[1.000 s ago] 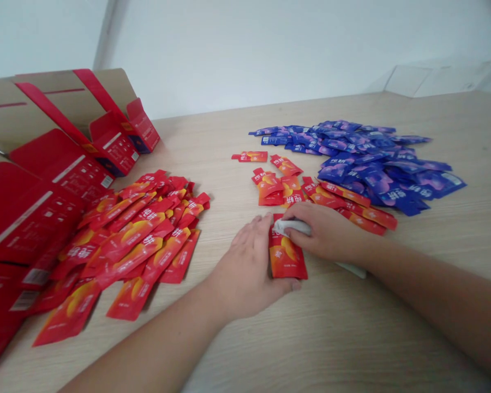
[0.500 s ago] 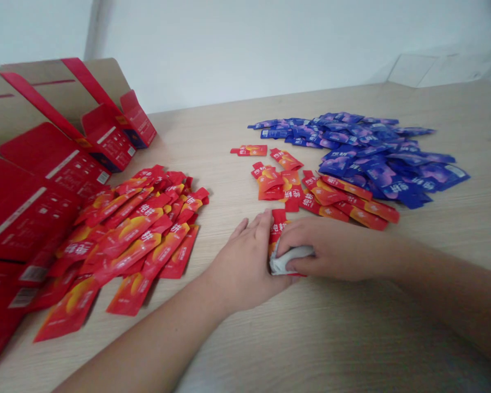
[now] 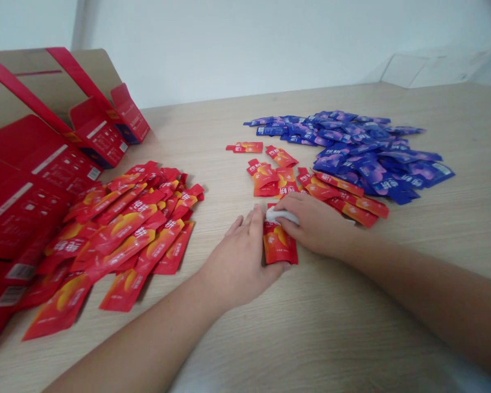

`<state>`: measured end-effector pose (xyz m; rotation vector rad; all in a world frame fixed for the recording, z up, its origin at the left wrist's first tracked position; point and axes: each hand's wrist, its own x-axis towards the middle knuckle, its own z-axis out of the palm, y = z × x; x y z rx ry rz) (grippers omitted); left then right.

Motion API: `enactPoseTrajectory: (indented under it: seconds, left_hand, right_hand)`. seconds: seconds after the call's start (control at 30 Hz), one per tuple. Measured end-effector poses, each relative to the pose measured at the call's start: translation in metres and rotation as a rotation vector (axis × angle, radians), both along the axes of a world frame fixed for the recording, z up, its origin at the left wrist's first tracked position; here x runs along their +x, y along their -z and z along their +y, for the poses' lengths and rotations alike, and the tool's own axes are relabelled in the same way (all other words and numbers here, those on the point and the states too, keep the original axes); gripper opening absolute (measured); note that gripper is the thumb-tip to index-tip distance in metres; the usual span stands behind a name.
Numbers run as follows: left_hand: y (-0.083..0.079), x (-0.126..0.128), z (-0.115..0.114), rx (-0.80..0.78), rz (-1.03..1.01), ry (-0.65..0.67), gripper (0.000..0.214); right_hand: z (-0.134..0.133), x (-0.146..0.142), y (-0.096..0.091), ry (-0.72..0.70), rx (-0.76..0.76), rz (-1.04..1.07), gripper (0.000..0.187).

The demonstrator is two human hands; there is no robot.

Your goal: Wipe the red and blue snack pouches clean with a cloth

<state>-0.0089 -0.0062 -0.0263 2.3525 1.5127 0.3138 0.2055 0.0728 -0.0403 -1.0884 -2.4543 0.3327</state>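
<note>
A red sachet [image 3: 279, 243] with a yellow-orange print lies flat on the table in front of me. My left hand [image 3: 239, 259] holds it down along its left side, fingers stretched forward and thumb across its lower edge. Folded white tissue [image 3: 284, 216] is pinched in my right hand [image 3: 317, 222] and pressed on the upper part of the sachet, partly covering it. Just beyond lies a small group of red sachets [image 3: 265, 179], some overlapping. To the left of my left hand is a larger heap of red sachets [image 3: 126, 224].
A pile of blue-purple sachets [image 3: 364, 153] spreads at the back right. Open red cardboard boxes [image 3: 45, 164] with upright flaps stand along the left side. Behind the wooden table [image 3: 331, 327] is a white wall [image 3: 270, 49], with a pale panel [image 3: 405, 70] at right.
My right hand has moved the tissue from the sachet's lower end up to its top, uncovering the lower print. My left hand stays at the sachet's left side. The view has shifted slightly.
</note>
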Motion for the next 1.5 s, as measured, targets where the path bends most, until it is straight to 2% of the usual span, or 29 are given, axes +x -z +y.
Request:
enactPoseTrajectory:
  seconds: [0.13,0.2,0.27,0.37,0.47,0.57,0.7,0.8,0.9,0.97,1.07,1.13,1.23,1.33,1.4,1.5]
  left_hand:
    - [0.004,0.003,-0.009,0.054,0.011,0.16,0.078]
    - [0.001,0.005,-0.012,0.07,-0.013,0.246,0.06]
    - [-0.003,0.008,-0.013,0.082,-0.02,0.267,0.044]
    - [-0.009,0.011,-0.013,0.104,0.038,0.217,0.02]
    - [-0.011,0.009,-0.012,0.129,0.128,0.146,0.031]
    - [-0.011,0.003,-0.01,0.173,0.142,0.065,0.046]
    - [-0.015,-0.002,-0.005,0.168,0.122,-0.078,0.037]
    - [-0.022,-0.004,-0.003,0.132,0.22,-0.095,0.029]
    - [-0.023,-0.009,-0.001,0.111,0.231,-0.104,0.043]
    - [-0.018,-0.015,0.001,0.107,0.177,-0.036,0.062]
    - [-0.007,-0.021,0.005,0.039,0.097,0.147,0.119]
    - [-0.002,-0.022,0.008,-0.023,0.073,0.173,0.138]
    - [0.001,-0.021,0.01,-0.038,0.044,0.136,0.132]
    - [0.001,-0.023,0.012,-0.029,0.004,0.16,0.126]
    - [0.0,-0.027,0.013,-0.037,-0.017,0.218,0.122]
    - [-0.002,-0.03,0.014,-0.054,-0.011,0.308,0.112]
  right_hand:
    - [0.004,0.001,0.002,0.144,-0.019,0.15,0.012]
    - [0.005,0.001,0.002,0.159,-0.02,0.186,0.01]
    - [0.004,0.002,0.001,0.149,-0.026,0.194,0.009]
    - [0.003,0.002,0.0,0.145,-0.036,0.201,0.01]
    - [0.002,0.003,-0.001,0.19,-0.013,0.259,0.013]
    - [0.001,0.004,-0.002,0.274,0.083,0.358,0.013]
    - [-0.001,0.005,-0.003,0.31,0.153,0.417,0.014]
    - [-0.003,0.005,-0.004,0.286,0.129,0.409,0.015]
    - [-0.003,0.005,-0.004,0.253,0.12,0.408,0.017]
    - [-0.003,0.005,-0.005,0.22,0.115,0.409,0.016]
    - [-0.003,0.006,-0.006,0.143,0.065,0.409,0.014]
    - [-0.007,0.006,-0.008,0.071,0.008,0.424,0.021]
    - [-0.018,0.003,-0.014,-0.104,-0.137,0.399,0.031]
    - [-0.031,-0.003,-0.022,-0.218,-0.228,0.273,0.028]
    - [-0.036,-0.006,-0.024,-0.19,-0.225,0.215,0.025]
    - [-0.034,-0.007,-0.019,-0.086,-0.211,0.241,0.022]
